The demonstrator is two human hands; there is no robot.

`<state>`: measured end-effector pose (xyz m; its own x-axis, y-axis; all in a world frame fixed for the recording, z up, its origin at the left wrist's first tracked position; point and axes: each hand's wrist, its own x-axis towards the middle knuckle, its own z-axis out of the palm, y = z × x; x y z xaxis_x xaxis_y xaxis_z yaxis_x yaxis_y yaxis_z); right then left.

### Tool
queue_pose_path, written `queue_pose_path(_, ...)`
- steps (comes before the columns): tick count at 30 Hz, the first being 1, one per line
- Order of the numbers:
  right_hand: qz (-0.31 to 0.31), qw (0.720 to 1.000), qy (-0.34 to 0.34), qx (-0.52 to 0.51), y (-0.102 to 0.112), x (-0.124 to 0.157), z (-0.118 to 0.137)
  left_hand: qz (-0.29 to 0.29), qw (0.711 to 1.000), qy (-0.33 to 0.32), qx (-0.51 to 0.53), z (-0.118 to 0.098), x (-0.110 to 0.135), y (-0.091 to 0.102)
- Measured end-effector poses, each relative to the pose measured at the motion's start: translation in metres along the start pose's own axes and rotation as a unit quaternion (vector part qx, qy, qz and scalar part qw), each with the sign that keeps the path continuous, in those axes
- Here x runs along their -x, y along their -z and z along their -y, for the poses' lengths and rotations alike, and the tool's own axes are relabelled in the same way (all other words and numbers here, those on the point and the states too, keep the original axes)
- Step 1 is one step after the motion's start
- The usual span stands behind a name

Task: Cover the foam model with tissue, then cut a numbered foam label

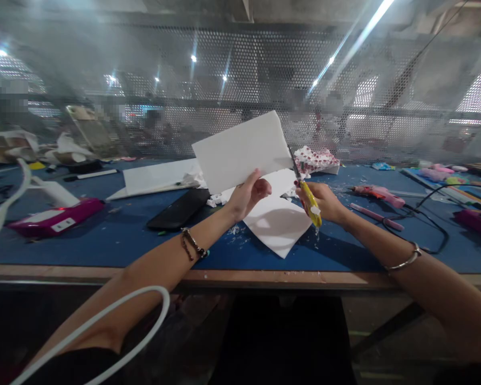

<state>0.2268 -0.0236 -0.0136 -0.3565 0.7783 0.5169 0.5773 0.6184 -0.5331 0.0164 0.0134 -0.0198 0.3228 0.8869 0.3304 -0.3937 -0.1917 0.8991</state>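
Observation:
My left hand (250, 195) grips a white foam board (240, 152) by its lower edge, thumb in front, and holds it tilted above the table. In my right hand (323, 200) is a yellow-handled cutter knife (310, 200). Its dark blade points up and lies along the board's right edge; whether it touches cannot be made out. Beneath both hands a second white sheet (278, 227) rests on the blue table (224, 251), with white scraps around it.
A black phone (179, 209) lies left of the sheet, with a folded white board (156, 177) behind it. Farther left is a purple device (58, 216). On the right are a glue gun (379, 195), its black cord and a pink stick (377, 216). Perforated metal panels rise behind.

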Motion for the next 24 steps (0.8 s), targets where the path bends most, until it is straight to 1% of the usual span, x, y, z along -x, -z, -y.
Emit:
queue_pose_path(9,-0.028,0.999,-0.016,-0.026,-0.001,0.0,-0.001,-0.008,1.0,-0.002,0.03,-0.003,0.001,-0.003)
queue_pose_path(15,-0.032,0.989,-0.069,-0.125,-0.006,-0.002,-0.006,-0.019,0.998,-0.005,0.057,-0.009,0.003,-0.01)
queue_pose_path(21,-0.045,0.979,-0.061,-0.192,-0.006,-0.004,-0.011,-0.033,0.997,-0.009,0.065,-0.01,0.001,-0.007)
queue_pose_path(24,-0.041,0.978,-0.075,-0.191,-0.003,-0.003,-0.011,-0.032,0.997,-0.007,0.063,-0.009,0.0,-0.006)
